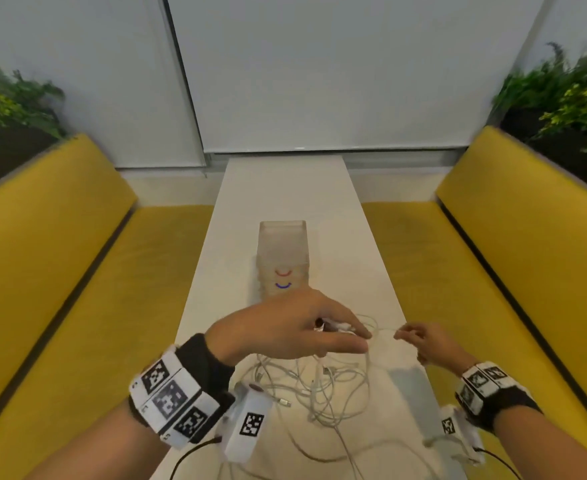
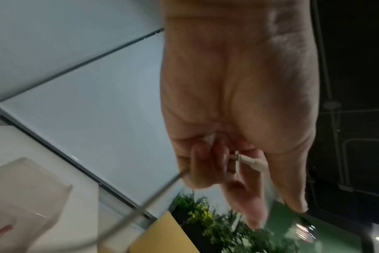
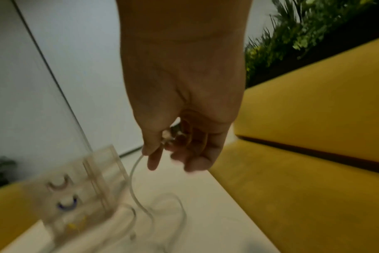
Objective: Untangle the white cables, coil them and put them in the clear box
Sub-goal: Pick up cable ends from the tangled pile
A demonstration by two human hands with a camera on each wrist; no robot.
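A tangle of white cables (image 1: 323,386) lies on the near end of the narrow white table (image 1: 285,188). My left hand (image 1: 320,327) hovers above the tangle and grips a white cable plug (image 2: 255,162) in its curled fingers. To its right, my right hand (image 1: 420,337) pinches a thin white cable (image 3: 136,171) between thumb and fingers; the strand runs from one hand to the other. The clear box (image 1: 282,251) stands upright just beyond the hands, with red and blue curved marks on its front. It also shows blurred in the right wrist view as the clear box (image 3: 80,188).
Yellow benches (image 1: 60,271) flank the table on both sides. Green plants (image 1: 562,95) stand behind each bench back. White blinds (image 1: 320,64) close off the far end. Cable loops trail toward the table's near edge.
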